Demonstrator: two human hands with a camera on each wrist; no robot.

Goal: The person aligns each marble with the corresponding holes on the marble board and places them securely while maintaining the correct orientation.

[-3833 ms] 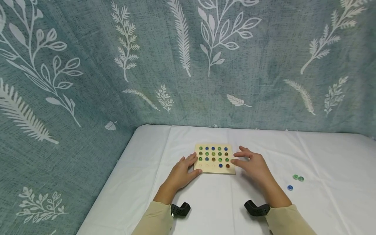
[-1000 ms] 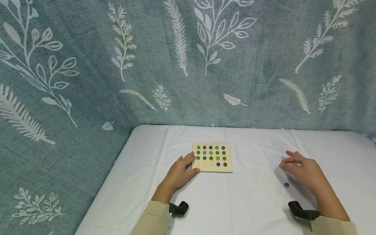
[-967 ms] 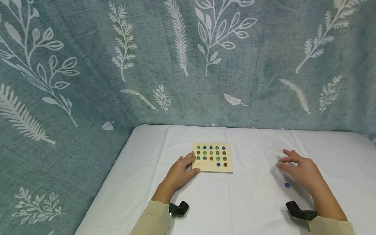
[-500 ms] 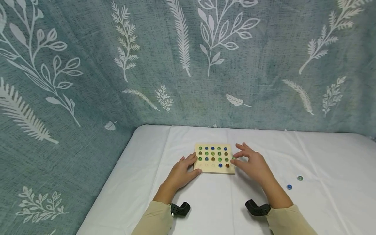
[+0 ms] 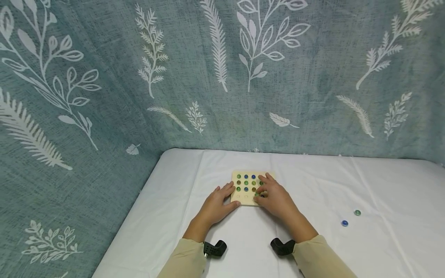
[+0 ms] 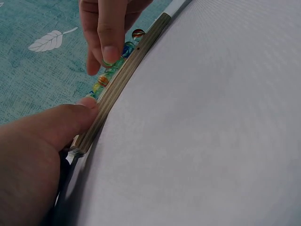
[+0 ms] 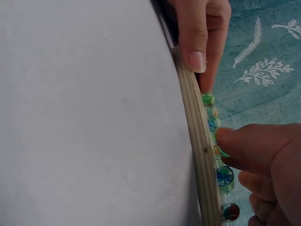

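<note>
A pale wooden board [image 5: 242, 200] with rows of round holes lies on the white table, most holes holding glass marbles in green, blue and amber. My left hand [image 5: 216, 205] rests at its left side, fingers on the left edge and thumb [image 6: 75, 123] on the front left corner. Over the front row, my right hand [image 5: 278, 199] pinches a green marble [image 7: 225, 153] between thumb and index finger. It covers the board's right part. Left of the pinched marble, front-row holes stand bare. A blue marble [image 7: 225, 175] and a dark reddish marble [image 7: 230, 211] sit to its right.
Two loose marbles lie on the white cloth [image 5: 389, 193] to the right: a green one [image 5: 357, 212] and a blue one [image 5: 344, 223]. Behind the table hangs a teal leaf-patterned curtain [image 5: 194, 135]. Each wrist wears a black camera mount [image 5: 216, 249].
My right hand took one green marble from the table's right side, carried it left to the board and now has it over the front row. The left hand stays on the board.
</note>
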